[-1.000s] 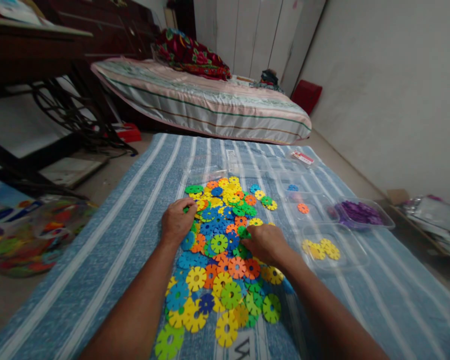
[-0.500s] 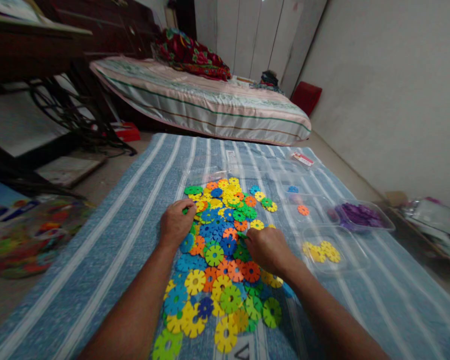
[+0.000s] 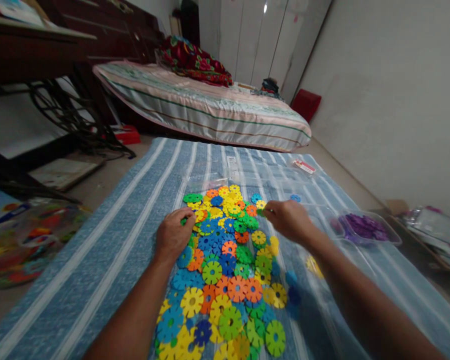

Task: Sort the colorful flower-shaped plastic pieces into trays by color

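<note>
Right hand (image 3: pixel 289 220), centre frame, pinches a green disc (image 3: pixel 261 212); left hand (image 3: pixel 172 235) clenches green discs at the pile (image 3: pixel 225 270); either loose pinch could drop one.

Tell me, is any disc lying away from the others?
Yes. One blue disc lies alone on the striped mat, beyond the right hand, apart from the main pile.

Flat, notched plastic discs (image 3: pixel 225 265) in blue, green, yellow and orange lie heaped on the striped cloth.
</note>
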The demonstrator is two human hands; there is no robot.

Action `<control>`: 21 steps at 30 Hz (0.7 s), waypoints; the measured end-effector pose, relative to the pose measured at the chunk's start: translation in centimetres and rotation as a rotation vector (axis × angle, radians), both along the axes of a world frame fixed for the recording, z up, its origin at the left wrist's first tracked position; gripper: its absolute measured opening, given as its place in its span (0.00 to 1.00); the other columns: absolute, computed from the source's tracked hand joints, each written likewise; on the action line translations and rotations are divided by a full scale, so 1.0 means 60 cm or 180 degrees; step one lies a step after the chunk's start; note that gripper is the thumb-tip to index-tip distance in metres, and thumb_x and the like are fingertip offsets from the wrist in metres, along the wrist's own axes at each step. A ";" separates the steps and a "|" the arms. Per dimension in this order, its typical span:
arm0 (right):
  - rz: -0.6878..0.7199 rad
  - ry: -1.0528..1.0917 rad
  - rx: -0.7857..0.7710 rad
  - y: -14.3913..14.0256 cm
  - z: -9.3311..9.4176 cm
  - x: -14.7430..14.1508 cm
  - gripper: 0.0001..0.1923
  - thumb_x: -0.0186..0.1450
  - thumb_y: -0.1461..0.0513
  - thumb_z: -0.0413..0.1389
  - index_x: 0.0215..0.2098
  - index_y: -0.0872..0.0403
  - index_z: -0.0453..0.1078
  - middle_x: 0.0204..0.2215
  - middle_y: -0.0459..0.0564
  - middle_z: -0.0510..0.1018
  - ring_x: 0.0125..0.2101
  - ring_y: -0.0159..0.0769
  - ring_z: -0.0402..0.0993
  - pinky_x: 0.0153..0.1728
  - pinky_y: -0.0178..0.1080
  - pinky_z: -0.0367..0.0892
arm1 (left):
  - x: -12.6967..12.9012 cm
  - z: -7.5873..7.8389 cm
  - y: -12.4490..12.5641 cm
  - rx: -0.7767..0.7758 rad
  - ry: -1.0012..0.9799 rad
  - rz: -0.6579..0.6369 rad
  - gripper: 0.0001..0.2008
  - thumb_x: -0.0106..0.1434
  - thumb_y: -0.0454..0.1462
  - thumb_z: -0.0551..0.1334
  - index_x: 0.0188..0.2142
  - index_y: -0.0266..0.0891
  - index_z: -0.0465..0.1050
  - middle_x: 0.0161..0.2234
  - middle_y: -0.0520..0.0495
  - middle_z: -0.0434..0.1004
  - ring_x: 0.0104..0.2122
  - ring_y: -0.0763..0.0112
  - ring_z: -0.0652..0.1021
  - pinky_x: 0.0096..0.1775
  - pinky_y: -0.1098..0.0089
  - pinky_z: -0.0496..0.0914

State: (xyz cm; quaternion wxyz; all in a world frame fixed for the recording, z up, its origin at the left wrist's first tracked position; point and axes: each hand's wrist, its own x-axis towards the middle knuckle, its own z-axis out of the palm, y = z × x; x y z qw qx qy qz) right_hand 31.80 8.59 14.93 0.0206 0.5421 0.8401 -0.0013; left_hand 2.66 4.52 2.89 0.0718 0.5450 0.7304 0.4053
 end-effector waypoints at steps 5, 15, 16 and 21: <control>-0.0819 -0.0242 0.0858 0.159 0.031 0.045 0.17 0.73 0.56 0.48 0.47 0.52 0.78 0.42 0.58 0.83 0.41 0.46 0.79 0.32 0.37 0.61 | 0.000 0.002 -0.002 -0.0017 -0.0005 -0.0013 0.12 0.59 0.44 0.57 0.32 0.44 0.79 0.45 0.48 0.84 0.49 0.60 0.80 0.56 0.62 0.71; -0.0735 -0.0153 0.0582 0.130 0.004 0.034 0.16 0.73 0.56 0.49 0.47 0.52 0.77 0.41 0.57 0.84 0.43 0.46 0.80 0.33 0.37 0.62 | -0.001 -0.004 -0.002 -0.0012 -0.0023 0.0020 0.14 0.59 0.45 0.57 0.33 0.43 0.79 0.45 0.46 0.84 0.49 0.60 0.80 0.56 0.61 0.71; -0.0582 -0.0159 0.0441 0.106 -0.003 0.027 0.16 0.73 0.56 0.49 0.47 0.52 0.77 0.39 0.56 0.84 0.42 0.45 0.80 0.32 0.36 0.61 | -0.001 -0.005 -0.001 -0.0012 -0.0024 0.0025 0.14 0.59 0.45 0.57 0.33 0.43 0.79 0.45 0.46 0.84 0.49 0.60 0.80 0.56 0.61 0.71; 0.0108 -0.0099 -0.0157 -0.025 -0.029 -0.010 0.14 0.73 0.57 0.50 0.44 0.52 0.76 0.36 0.54 0.85 0.36 0.40 0.81 0.29 0.35 0.54 | -0.001 -0.004 0.003 0.0008 -0.0027 -0.0015 0.12 0.58 0.44 0.57 0.32 0.44 0.79 0.44 0.48 0.84 0.48 0.61 0.80 0.56 0.63 0.70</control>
